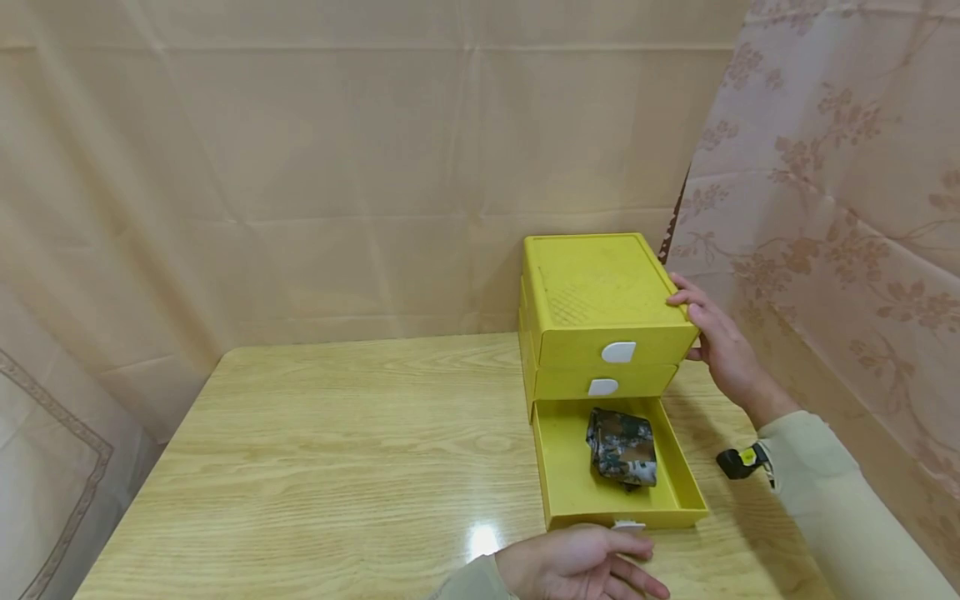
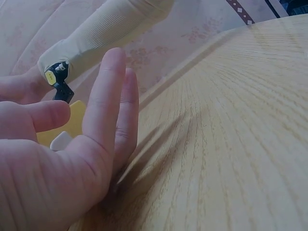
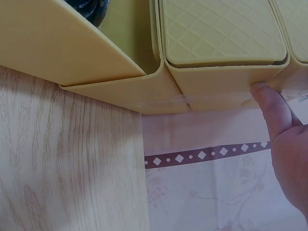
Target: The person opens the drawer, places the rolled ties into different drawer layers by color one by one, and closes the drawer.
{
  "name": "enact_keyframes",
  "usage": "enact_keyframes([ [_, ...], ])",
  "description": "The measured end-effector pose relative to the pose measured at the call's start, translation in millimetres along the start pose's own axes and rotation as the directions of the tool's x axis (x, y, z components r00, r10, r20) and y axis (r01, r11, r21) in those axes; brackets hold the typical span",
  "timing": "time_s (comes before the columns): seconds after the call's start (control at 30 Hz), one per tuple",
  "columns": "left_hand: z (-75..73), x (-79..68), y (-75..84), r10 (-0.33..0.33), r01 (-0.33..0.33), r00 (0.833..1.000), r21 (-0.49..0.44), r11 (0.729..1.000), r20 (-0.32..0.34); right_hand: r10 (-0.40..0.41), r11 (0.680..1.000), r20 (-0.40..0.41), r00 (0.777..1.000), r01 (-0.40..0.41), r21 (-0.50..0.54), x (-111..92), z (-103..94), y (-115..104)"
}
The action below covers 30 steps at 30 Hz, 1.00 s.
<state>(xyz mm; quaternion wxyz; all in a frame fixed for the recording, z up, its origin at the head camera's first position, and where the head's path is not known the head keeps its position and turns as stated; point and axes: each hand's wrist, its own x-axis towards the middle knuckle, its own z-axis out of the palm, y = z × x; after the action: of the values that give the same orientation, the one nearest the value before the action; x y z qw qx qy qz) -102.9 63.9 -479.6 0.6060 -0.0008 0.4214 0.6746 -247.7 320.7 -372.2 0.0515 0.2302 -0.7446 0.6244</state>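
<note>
A yellow three-drawer cabinet (image 1: 603, 283) stands at the right of the table, its bottom drawer (image 1: 564, 492) pulled out. Inside that drawer lies a folded camouflage-patterned bundle (image 1: 626, 450). My right hand (image 1: 723, 346) rests against the cabinet's upper right side, fingers over the top edge; in the right wrist view its thumb (image 3: 272, 108) presses the side wall. Just in front of the pulled-out drawer is my left hand (image 1: 581, 562), palm turned up and fingers extended, holding nothing. The drawer's white handle (image 1: 628, 525) shows right beside its thumb.
The two upper drawers, with white handles (image 1: 618, 352), are closed. A wooden table (image 1: 337, 450) extends left of the cabinet. Beige cloth (image 1: 360, 167) hangs behind, and a floral curtain (image 1: 840, 183) hangs close on the right. A black wrist device (image 1: 738, 461) sits at my right cuff.
</note>
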Motion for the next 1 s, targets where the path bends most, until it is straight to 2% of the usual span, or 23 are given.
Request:
enact_keyframes([
  [0.4, -3.9, 1.1, -0.4, -0.002, 0.003, 1.0, -0.039, 0.999, 0.003, 0.011, 1.0, -0.01, 1.0, -0.011, -0.009, -0.1, 0.4, -1.6],
  [0.63, -5.2, 0.5, 0.9, 0.02, -0.019, 0.999, -0.018, 1.0, 0.032, 0.017, 1.0, -0.011, 1.0, -0.017, -0.025, -0.2, 0.7, -2.2],
  [1.0, -5.4, 2.0, -0.2, 0.043, -0.043, 0.998, 0.003, 0.999, 0.034, 0.021, 1.0, -0.008, 1.0, -0.022, -0.015, 0.3, 0.1, -2.2],
])
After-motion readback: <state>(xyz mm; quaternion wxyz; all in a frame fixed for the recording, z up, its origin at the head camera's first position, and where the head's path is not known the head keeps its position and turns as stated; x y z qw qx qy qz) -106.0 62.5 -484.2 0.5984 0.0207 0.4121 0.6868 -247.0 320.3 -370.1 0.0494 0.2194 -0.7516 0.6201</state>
